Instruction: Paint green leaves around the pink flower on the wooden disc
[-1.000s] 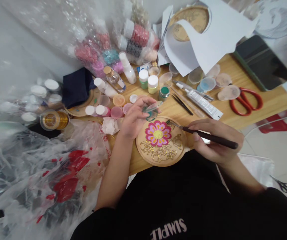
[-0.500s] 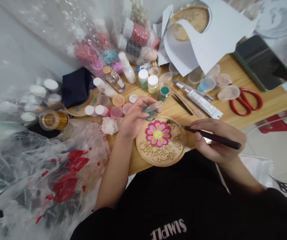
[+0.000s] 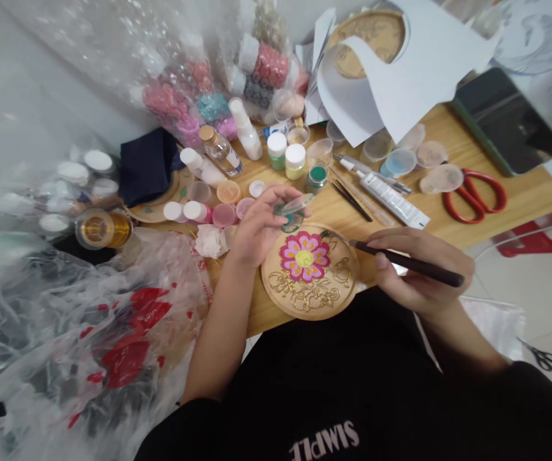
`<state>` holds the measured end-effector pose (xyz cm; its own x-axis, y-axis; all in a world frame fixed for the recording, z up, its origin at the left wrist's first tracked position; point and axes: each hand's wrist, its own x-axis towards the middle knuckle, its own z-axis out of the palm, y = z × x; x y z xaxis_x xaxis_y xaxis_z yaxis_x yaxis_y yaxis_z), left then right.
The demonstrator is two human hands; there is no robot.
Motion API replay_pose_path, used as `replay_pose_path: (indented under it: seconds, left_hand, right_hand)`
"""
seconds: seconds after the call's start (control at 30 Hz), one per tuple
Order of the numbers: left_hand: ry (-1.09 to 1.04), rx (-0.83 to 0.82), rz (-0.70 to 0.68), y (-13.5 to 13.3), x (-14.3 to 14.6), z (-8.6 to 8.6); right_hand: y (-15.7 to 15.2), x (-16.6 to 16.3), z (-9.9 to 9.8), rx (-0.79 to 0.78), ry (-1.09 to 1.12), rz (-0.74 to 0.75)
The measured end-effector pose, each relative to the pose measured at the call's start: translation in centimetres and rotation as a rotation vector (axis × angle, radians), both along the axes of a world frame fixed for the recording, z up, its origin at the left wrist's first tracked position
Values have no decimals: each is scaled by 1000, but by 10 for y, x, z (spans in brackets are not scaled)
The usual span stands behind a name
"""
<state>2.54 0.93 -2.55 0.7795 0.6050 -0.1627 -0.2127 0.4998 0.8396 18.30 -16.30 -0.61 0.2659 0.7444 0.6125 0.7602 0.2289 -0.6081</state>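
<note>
A round wooden plaque [image 3: 280, 299] lies at the table's front edge, with a pink flower [image 3: 305, 257] and gold wire outlines on it. My left hand [image 3: 262, 224] is closed around a small clear cup [image 3: 291, 219] with green in it, its lid tilted up, just above the plaque's upper left rim. Between the fingers of my right hand [image 3: 417, 266] is a dark-handled tool [image 3: 410, 261]. Its thin metal tip rests at or just above a dark green leaf right of the flower; contact is too small to tell.
Beyond the plaque stand an open green paint jar [image 3: 317, 175], white-capped jars and bottles. Black tweezers [image 3: 351, 200], a white tube [image 3: 391, 198], red-handled scissors [image 3: 472, 195] and a phone [image 3: 509, 121] lie to the right. Plastic bags [image 3: 127, 320] crowd the left.
Both hands, the cup and the tool stay almost exactly where they were. The view has shifted very slightly.
</note>
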Motion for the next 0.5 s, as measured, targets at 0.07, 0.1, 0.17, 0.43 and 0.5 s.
replay_pose_path:
  seconds: [0.07,0.1,0.17,0.43,0.5]
  left_hand:
    - [3,-3,6,0,0,1]
    - [5,-5,8,0,0,1]
    - [1,-6,6,0,0,1]
    - [-2,-22,14,-1,1,1]
    - [5,-17,11,-1,0,1]
  right_hand:
    - [-1,0,-1,0,6,-2]
    - [-1,1,-1,-2,6,-2]
    - [-2,1,-1,-6,2,-5]
    - [-1,1,1,4,0,-12]
    - [-1,2,0,3,-1,0]
